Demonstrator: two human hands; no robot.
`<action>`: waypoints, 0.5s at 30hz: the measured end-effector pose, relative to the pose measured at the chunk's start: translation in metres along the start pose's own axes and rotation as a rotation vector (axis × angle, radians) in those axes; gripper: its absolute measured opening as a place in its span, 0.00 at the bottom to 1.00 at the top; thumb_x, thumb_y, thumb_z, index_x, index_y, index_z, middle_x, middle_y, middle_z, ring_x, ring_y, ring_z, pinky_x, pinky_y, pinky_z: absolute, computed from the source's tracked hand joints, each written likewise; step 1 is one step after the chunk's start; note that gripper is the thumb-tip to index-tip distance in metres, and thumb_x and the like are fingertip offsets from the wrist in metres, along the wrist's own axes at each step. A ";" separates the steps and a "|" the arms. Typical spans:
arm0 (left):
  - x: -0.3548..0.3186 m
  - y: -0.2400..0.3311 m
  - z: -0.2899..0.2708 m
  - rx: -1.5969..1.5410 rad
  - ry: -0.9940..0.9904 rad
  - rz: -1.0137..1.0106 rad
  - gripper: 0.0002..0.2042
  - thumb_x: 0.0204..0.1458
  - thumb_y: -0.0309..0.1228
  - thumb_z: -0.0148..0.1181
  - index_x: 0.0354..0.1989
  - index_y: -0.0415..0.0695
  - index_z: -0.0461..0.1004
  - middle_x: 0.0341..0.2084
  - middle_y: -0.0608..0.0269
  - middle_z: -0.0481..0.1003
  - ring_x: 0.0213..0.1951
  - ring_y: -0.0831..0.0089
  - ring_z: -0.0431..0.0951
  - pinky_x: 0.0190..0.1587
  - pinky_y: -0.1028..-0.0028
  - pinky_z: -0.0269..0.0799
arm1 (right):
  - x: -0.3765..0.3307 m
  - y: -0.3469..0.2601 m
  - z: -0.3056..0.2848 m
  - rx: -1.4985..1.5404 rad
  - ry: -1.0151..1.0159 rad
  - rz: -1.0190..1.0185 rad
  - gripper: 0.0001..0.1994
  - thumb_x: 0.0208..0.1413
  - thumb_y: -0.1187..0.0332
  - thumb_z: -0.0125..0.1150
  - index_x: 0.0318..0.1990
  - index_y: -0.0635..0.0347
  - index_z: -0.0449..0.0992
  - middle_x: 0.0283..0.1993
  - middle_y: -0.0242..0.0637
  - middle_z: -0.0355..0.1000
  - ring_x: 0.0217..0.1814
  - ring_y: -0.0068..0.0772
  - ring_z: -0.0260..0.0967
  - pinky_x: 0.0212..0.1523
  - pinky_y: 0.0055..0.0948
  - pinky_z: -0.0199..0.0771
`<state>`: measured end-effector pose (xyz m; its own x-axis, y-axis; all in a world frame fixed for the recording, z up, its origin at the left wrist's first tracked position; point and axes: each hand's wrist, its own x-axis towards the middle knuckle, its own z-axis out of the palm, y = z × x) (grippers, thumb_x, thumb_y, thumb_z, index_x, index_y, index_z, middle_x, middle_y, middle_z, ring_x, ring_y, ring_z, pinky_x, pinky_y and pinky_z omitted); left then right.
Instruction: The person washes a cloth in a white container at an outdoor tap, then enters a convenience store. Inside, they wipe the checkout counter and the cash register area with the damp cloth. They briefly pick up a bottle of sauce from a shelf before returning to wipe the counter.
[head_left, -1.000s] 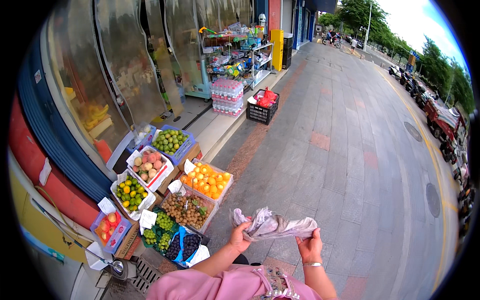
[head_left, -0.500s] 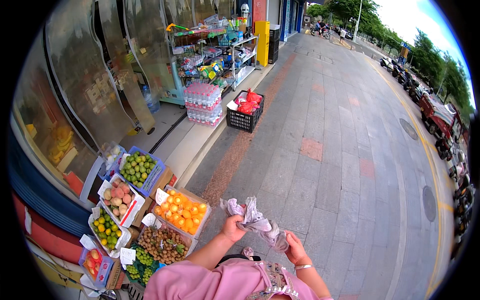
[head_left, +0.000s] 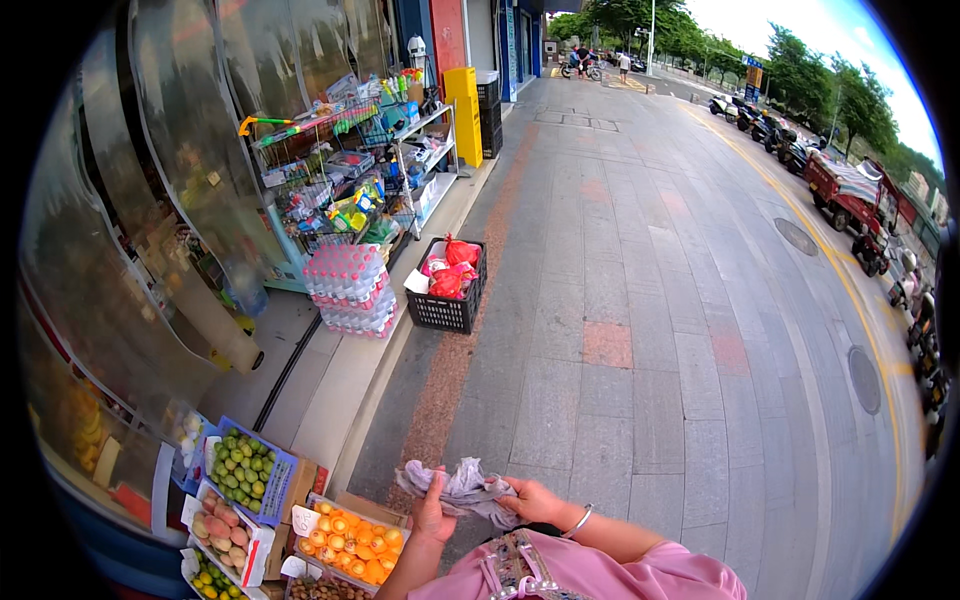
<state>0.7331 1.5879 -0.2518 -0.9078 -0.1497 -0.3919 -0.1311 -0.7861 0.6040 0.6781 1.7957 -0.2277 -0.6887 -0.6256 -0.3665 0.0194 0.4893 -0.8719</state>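
A greyish-lilac, crumpled cloth (head_left: 465,488) is stretched loosely between my two hands at the lower middle of the view. My left hand (head_left: 432,512) grips it near its left part, thumb up, and a loose end hangs out past the thumb. Its right end is pinched in the fingers of my right hand (head_left: 538,502). A silver bangle (head_left: 578,522) circles my right wrist. Close to the left forearm lie orange fruits (head_left: 350,545) in a shallow tray with a white card.
Left of me stand a purple crate (head_left: 285,480) of green fruit and a box of peaches (head_left: 220,530). Farther along the step are packs of bottled water (head_left: 350,290), a black crate (head_left: 445,312) with red bags, and goods shelves (head_left: 340,180). Scooters (head_left: 770,135) line the paved walkway's right side.
The view has tilted up and swung, so the fruit sits lower. My hands have come closer together, and the cloth between them is more bunched.
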 end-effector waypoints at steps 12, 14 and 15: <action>0.113 0.116 0.018 -0.305 0.305 0.422 0.23 0.52 0.47 0.57 0.52 0.45 0.67 0.49 0.56 0.70 0.51 0.53 0.70 0.55 0.47 0.63 | 0.216 -0.108 -0.105 -0.407 -0.025 -0.679 0.19 0.49 0.65 0.59 0.52 0.47 0.70 0.45 0.42 0.61 0.39 0.52 0.69 0.40 0.43 0.71; 0.126 0.129 0.012 -0.365 0.360 0.464 0.22 0.52 0.47 0.57 0.50 0.47 0.68 0.48 0.57 0.72 0.50 0.54 0.70 0.54 0.47 0.64 | 0.245 -0.123 -0.109 -0.434 -0.084 -0.732 0.23 0.48 0.66 0.60 0.55 0.43 0.69 0.44 0.41 0.60 0.38 0.51 0.69 0.40 0.42 0.71; 0.138 0.137 0.005 -0.391 0.409 0.528 0.19 0.51 0.47 0.58 0.47 0.49 0.70 0.44 0.59 0.73 0.47 0.56 0.72 0.51 0.49 0.67 | 0.261 -0.130 -0.109 -0.484 -0.125 -0.733 0.24 0.48 0.66 0.61 0.56 0.41 0.68 0.44 0.40 0.60 0.39 0.50 0.69 0.39 0.42 0.71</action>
<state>0.5877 1.4627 -0.2194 -0.5813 -0.7133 -0.3915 0.4972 -0.6923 0.5230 0.4164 1.6351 -0.1746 -0.3228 -0.9305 0.1732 -0.7236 0.1246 -0.6789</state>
